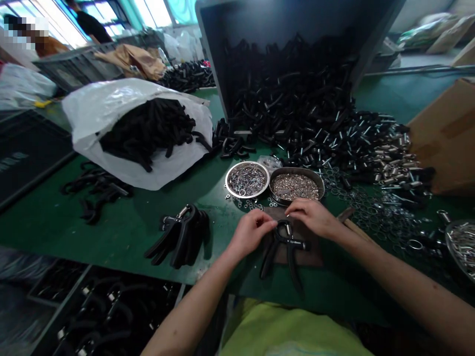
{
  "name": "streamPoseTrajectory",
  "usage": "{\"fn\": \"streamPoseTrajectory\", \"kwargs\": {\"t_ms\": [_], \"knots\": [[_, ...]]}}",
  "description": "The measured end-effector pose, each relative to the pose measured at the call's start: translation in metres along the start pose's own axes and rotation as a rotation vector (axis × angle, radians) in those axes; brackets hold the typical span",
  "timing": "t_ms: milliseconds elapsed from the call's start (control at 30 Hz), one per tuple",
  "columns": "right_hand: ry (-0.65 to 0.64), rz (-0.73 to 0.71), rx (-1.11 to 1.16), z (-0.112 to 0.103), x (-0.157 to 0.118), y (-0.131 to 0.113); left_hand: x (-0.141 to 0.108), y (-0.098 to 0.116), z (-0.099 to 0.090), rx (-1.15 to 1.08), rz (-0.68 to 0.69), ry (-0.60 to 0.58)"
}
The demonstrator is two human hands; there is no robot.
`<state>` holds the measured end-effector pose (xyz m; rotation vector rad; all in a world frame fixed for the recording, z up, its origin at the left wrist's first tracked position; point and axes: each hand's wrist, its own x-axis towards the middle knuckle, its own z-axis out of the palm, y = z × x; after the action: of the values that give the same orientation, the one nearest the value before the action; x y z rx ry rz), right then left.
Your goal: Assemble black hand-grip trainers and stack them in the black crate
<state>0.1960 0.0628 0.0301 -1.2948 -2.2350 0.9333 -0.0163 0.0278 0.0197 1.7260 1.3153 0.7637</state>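
A black hand grip with a metal spring (pixel 291 254) lies on a brown mat (pixel 314 249), its two handles pointing toward me. My left hand (pixel 252 231) has its thumb and forefinger pinched at the upper left of the grip, by the spring. Just above the grip's right side, my right hand (pixel 310 215) is closed in a pinch, with something tiny at its fingertips that I cannot make out. Beyond the hands stand a round dish of small metal parts (pixel 247 180) and an oval tin of tiny pins (pixel 296 187).
Several black grips (pixel 180 237) stand at left. A white bag (pixel 163 168) holds black sleeves. Behind is a large grey bin (pixel 213 64) spilling black parts. Rings (pixel 365 202), a cardboard box (pixel 447 141) and a metal bowl (pixel 451 237) are at right. A person (pixel 91 24) stands far left.
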Motion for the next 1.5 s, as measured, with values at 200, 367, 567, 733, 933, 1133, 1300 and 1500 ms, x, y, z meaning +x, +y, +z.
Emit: {"fn": "streamPoseTrajectory", "kwargs": {"t_ms": [200,367,567,733,933,1133,1300,1500], "knots": [[0.063,0.085,0.016,0.019,-0.013,0.002,-0.027,-0.007,0.041,0.090,0.030,0.021],[0.063,0.007,-0.073,0.017,-0.010,-0.008,-0.027,-0.009,0.046,0.118,0.026,0.094],[0.105,0.014,-0.063,0.021,-0.014,-0.004,-0.030,-0.009,0.050,0.174,0.056,0.125],[0.115,0.016,-0.071,0.022,-0.013,0.000,-0.029,-0.015,0.051,0.296,0.216,0.118],[0.113,-0.020,-0.142,0.025,-0.015,-0.001,-0.030,-0.017,0.048,0.490,0.377,0.074],[0.034,-0.218,-0.503,0.038,-0.027,-0.006,-0.034,-0.010,0.043,0.731,0.423,0.016],[0.206,-0.098,-0.554,0.015,-0.068,0.014,-0.042,-0.005,0.042,0.800,0.372,-0.060],[0.302,0.535,-0.887,-0.007,-0.163,0.072,-0.061,-0.001,0.044,0.804,0.246,-0.076]]}}
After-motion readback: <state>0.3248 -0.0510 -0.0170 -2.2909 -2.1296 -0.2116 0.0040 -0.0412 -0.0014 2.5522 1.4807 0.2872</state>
